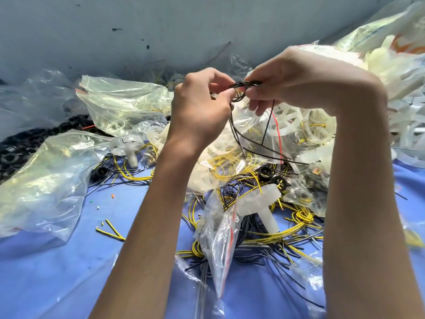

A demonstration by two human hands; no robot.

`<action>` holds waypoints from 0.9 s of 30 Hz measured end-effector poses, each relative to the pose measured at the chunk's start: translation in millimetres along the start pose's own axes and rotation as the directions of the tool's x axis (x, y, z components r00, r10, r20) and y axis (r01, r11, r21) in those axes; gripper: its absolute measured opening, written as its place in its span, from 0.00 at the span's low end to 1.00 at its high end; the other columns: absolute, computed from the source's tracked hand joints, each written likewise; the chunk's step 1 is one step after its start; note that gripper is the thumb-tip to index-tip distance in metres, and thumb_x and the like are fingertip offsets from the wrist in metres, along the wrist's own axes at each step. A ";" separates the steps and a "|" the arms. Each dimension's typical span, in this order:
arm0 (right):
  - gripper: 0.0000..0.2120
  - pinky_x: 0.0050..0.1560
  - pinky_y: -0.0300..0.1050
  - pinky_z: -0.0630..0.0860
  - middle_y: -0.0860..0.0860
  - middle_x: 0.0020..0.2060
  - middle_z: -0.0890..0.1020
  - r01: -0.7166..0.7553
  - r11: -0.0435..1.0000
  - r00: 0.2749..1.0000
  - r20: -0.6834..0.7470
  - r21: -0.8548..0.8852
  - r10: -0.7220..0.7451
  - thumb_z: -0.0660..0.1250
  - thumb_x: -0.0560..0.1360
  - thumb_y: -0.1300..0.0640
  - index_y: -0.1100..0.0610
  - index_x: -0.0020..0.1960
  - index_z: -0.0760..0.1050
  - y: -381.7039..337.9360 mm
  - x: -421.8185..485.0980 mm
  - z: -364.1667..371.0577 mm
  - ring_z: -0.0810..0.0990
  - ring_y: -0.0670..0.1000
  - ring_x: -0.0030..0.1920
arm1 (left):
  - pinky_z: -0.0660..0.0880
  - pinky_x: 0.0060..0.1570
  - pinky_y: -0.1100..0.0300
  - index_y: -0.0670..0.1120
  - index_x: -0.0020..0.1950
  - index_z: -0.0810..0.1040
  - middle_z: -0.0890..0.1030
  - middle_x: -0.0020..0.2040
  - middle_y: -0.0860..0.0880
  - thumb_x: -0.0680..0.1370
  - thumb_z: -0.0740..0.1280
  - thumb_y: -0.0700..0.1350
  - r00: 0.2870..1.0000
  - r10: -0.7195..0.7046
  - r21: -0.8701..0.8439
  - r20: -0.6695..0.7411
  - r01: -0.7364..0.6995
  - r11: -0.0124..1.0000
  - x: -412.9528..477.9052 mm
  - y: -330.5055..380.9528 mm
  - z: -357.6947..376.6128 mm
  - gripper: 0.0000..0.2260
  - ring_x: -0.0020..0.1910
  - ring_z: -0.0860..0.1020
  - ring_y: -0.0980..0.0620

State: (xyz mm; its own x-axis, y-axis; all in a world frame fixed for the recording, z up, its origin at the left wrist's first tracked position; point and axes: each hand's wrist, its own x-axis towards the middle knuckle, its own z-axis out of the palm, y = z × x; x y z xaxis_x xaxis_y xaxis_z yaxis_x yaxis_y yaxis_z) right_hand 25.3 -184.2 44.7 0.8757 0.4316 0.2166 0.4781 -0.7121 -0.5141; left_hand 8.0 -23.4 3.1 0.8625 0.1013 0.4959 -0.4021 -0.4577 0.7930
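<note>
Both hands are raised above the clutter, meeting on a coiled bundle of thin black wire [244, 84]. The left hand [200, 109] is pinching the coil's left side between its thumb and curled fingers. The right hand [296, 81] is gripping the coil's right side, its thumb lying over the top of the strands and its fingers curling under them. Which of those fingers are actually pressing on the wire is hard to tell, since the hand is hiding them. The coil is hanging in the air between the two hands, well above the table, and its loose black ends are trailing down across a clear plastic zip bag with a red stripe [271, 143].

Below, a blue table cover [69, 272] is carrying a heap of tangled yellow and black wires [299, 217]. A white plastic spool with a round stem [259, 200] is lying tilted on that tangle. Crumpled clear plastic bags [119, 100] are piled at the left and at the back. White plastic wheel-shaped parts [285, 120] are showing through the bags under the right hand. Black rubber rings [13, 153] are lying at the left edge, against a grey wall [161, 31].
</note>
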 end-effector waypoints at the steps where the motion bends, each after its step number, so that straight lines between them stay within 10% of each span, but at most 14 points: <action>1: 0.08 0.46 0.48 0.77 0.47 0.34 0.84 0.022 1.000 0.999 -0.028 -0.010 -0.023 0.65 0.77 0.56 0.57 0.45 0.82 -0.1 1.5 0.3 0.82 0.42 0.34 | 0.79 0.48 0.52 0.50 0.44 0.80 0.81 0.38 0.53 0.75 0.69 0.41 1.000 -0.010 -0.015 0.000 0.010 1.000 0.5 -0.9 -0.5 0.04 0.40 0.82 0.51; 6: 0.09 0.30 0.31 0.70 0.46 0.29 0.81 0.147 0.988 0.972 -0.191 0.050 -0.135 0.66 0.76 0.60 0.52 0.39 0.80 -3.7 4.5 1.9 0.77 0.40 0.27 | 0.79 0.51 0.49 0.49 0.41 0.80 0.83 0.39 0.47 0.75 0.69 0.40 0.996 -0.048 -0.064 0.072 0.053 0.997 0.0 -5.8 -0.1 0.05 0.40 0.83 0.49; 27: 0.09 0.27 0.32 0.68 0.50 0.28 0.80 0.238 0.971 0.891 -0.396 -0.011 -0.223 0.63 0.75 0.61 0.58 0.44 0.83 -22.9 2.5 3.1 0.75 0.47 0.23 | 0.76 0.48 0.63 0.52 0.42 0.84 0.84 0.36 0.54 0.73 0.73 0.46 0.995 -0.055 -0.039 0.077 0.058 0.998 1.3 -20.0 -7.0 0.01 0.39 0.80 0.60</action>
State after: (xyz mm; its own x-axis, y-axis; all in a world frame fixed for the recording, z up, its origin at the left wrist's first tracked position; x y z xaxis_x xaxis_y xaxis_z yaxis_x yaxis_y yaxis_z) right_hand 16.4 -165.1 54.5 0.7002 0.3236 0.6364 0.6736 -0.5949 -0.4386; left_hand 15.0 -7.9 -9.6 0.9046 0.0577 0.4224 -0.3629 -0.4159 0.8339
